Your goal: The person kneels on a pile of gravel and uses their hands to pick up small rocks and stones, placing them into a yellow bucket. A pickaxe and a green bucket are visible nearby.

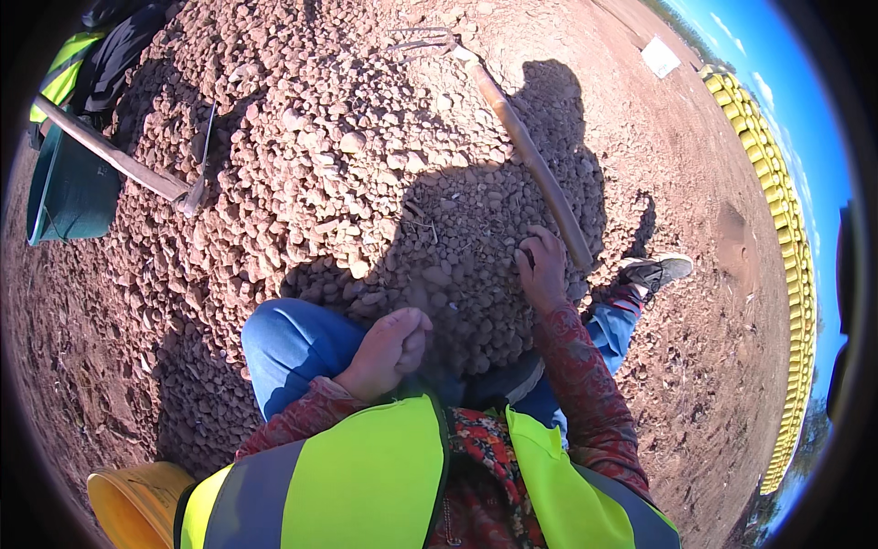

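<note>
My left hand [387, 350] is curled into a fist above my bent knee in blue jeans [298, 343]. The curled fingers hide whether anything is inside it. My right hand [545, 267] rests palm down on the shaded bed of loose stones [473, 226], thumb apart from the fingers, with nothing visible in it. Just beside it lies the lower end of a long wooden handle [531, 154]. That handle runs up to a pronged metal fork head [425, 42] on the sunlit stones. Faint dust hangs between my two hands.
At the left, a wooden-handled pick or hoe [130, 165] crosses a green bucket [79, 182]. A person in a high-visibility vest [72, 62] is behind it. A yellow bucket [140, 501] lies tilted at lower left. Yellow stacked containers [772, 199] and a white sign [660, 57] stand farther right.
</note>
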`<act>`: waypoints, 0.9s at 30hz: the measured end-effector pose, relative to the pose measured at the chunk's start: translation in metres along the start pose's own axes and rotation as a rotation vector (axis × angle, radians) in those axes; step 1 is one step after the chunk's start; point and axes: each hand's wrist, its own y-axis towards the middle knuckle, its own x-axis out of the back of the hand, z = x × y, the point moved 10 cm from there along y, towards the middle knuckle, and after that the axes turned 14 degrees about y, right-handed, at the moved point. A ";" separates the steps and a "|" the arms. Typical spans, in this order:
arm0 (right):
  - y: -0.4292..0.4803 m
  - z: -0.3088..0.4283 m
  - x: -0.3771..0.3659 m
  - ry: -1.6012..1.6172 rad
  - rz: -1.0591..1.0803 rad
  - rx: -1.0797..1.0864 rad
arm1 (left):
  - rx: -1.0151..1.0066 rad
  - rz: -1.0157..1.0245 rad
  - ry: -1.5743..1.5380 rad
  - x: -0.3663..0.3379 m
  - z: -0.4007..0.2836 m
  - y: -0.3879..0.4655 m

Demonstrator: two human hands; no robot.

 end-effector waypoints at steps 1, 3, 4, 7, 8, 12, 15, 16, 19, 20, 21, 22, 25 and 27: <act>0.000 0.002 0.004 0.073 0.001 -0.006 | -0.090 0.070 0.037 -0.013 -0.019 -0.001; 0.008 0.008 0.012 0.260 -0.019 -0.011 | -0.177 0.145 0.029 -0.030 -0.051 0.003; 0.016 0.014 0.014 0.248 -0.036 0.018 | -0.179 0.132 0.105 -0.034 -0.061 0.011; 0.061 0.032 0.012 0.273 -0.105 0.112 | -0.194 0.153 0.201 -0.047 -0.073 0.031; 0.079 0.034 0.009 0.276 -0.119 0.131 | -0.188 0.159 0.236 -0.049 -0.071 0.039; 0.130 0.033 -0.017 0.216 -0.101 0.199 | -0.094 0.120 0.346 -0.032 -0.046 0.053; 0.145 0.022 -0.037 0.123 0.042 0.216 | -0.076 0.105 0.362 -0.023 -0.039 0.056; 0.148 0.013 -0.040 0.139 0.091 0.185 | -0.090 0.115 0.346 -0.023 -0.041 0.056; 0.144 0.006 -0.021 0.124 -0.032 0.283 | -0.080 0.115 0.339 -0.025 -0.042 0.054; 0.143 0.001 -0.019 0.129 -0.017 0.280 | -0.077 0.117 0.353 -0.027 -0.042 0.053; 0.142 -0.004 -0.016 0.133 -0.004 0.276 | -0.071 0.112 0.362 -0.028 -0.041 0.052; 0.142 -0.008 -0.013 0.138 0.008 0.274 | -0.068 0.105 0.356 -0.028 -0.041 0.051; 0.148 -0.019 -0.008 0.148 0.085 0.202 | -0.043 0.092 0.371 -0.028 -0.039 0.049; 0.151 -0.025 -0.008 0.102 0.117 0.109 | -0.058 0.106 0.393 -0.031 -0.040 0.049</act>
